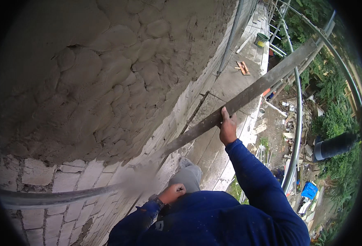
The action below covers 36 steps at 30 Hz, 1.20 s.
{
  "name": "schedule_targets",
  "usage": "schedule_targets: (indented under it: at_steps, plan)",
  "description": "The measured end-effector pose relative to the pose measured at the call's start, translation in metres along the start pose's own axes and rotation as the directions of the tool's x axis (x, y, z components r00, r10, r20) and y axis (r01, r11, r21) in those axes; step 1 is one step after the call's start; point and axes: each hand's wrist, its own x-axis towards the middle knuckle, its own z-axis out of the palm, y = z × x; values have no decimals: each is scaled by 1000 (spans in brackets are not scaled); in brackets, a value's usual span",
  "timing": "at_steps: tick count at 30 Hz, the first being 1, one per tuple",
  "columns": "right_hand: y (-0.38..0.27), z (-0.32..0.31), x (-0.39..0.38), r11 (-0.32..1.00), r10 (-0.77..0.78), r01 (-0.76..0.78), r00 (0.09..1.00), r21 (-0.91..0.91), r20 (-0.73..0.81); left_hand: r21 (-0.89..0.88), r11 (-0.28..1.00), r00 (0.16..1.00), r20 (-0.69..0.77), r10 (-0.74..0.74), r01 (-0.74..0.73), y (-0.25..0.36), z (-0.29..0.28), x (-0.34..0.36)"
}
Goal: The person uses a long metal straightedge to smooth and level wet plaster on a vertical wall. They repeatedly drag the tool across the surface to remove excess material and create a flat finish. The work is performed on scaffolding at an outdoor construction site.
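Observation:
In the head view my right hand grips a long, flat metal straightedge that runs diagonally from lower left to upper right over the scaffold deck. My left hand is curled shut by my grey trouser leg, low in front of me; I cannot make out what, if anything, is inside it. To the left rises a wall with wet, uneven render on its upper part and bare pale blocks below. The straightedge's lower end is smeared in the picture near the blockwork.
Scaffold planks run ahead, carrying a wooden float and a green bucket. Curved-looking scaffold tubes edge the right side, above rubble, shrubs and a blue object below. A black pipe juts at right. Another tube crosses low left.

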Motion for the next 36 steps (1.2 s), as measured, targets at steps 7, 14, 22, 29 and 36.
schedule_targets:
  at_steps: [7, 14, 22, 29, 36]
  plan:
    - [52, 24, 133, 928, 368, -369, 929, 60, 17, -823, 547, 892, -353, -281, -153, -38, -50, 169]
    - [104, 40, 233, 891, 451, -435, 883, -130, 130, -854, 127, 774, -512, -371, -504, -22, -86, 265]
    - [291, 72, 335, 754, 635, -657, 726, -9, 265, -384, 125, 280, -826, -490, -915, -117, -147, 401]
    - [439, 80, 464, 678, 705, -731, 677, 80, 213, -129, 200, -64, -667, -743, -971, -228, -196, 468]
    - [571, 130, 519, 713, 695, -700, 698, -37, 173, -72, 272, -220, -412, -884, -960, -299, -255, 497]
